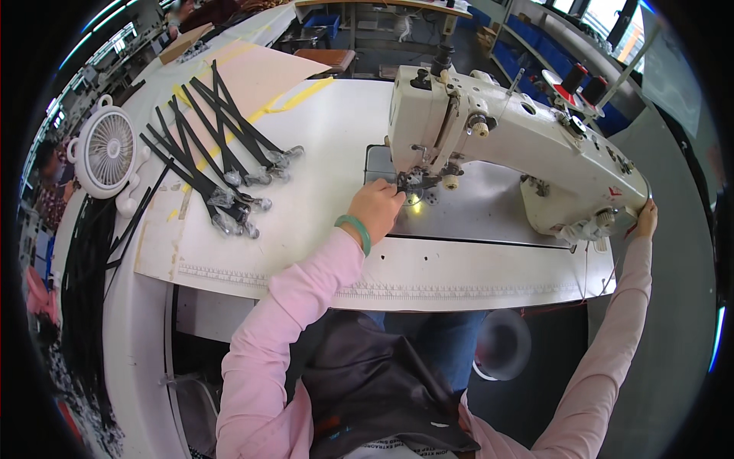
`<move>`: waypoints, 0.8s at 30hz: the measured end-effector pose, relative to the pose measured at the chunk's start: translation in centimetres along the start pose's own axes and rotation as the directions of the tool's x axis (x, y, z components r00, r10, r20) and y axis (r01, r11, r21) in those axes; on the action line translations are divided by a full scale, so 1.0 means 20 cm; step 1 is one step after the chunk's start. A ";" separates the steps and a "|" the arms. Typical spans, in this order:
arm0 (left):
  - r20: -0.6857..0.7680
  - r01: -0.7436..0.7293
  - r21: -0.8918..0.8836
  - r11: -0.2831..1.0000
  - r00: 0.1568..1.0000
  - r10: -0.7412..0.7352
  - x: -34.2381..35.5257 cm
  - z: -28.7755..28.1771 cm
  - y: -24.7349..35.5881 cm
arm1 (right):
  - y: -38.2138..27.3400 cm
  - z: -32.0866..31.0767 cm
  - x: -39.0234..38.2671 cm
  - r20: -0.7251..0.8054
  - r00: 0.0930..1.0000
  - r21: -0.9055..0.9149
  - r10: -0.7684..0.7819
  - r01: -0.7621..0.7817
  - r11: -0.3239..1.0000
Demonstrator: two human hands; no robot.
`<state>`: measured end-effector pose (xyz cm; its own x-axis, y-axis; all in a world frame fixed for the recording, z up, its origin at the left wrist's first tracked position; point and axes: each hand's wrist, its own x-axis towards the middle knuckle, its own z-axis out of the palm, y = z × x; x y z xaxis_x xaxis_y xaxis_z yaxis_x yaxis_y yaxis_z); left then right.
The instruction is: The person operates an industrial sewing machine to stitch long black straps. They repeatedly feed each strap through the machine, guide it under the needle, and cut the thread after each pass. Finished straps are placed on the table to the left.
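The left hand [376, 208] is closed at the needle [414, 183], grasp hidden; right hand [647, 219] grips the handwheel [612, 218], so turning may prick fingers

You sit at white worktable [321, 138]. Beyond its far edge: wooden bench [325, 57], blue bins [321, 23] (under another table). Windows [604, 11] far right of it, daylight bright.

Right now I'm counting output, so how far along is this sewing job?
Done: cannot tell; I see no separate finished pile. In hand: the left hand is at the needle of the sewing machine, and the right hand is at its handwheel end. Left: a pile of black straps with clips lies on the table, beside a small fan.
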<state>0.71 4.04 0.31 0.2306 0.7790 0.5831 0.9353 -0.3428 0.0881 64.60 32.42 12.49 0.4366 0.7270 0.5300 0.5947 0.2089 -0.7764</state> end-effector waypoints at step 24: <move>0.049 0.034 0.109 0.993 0.998 -0.039 -0.04 -0.04 0.01 | 0.09 0.20 -0.40 0.032 0.987 0.234 0.158 -0.161 0.959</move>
<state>0.50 2.98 0.55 0.2065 0.8166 0.5389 0.9663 -0.2568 0.0188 59.46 29.60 5.59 0.5027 0.7717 0.3896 0.3421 0.2364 -0.9095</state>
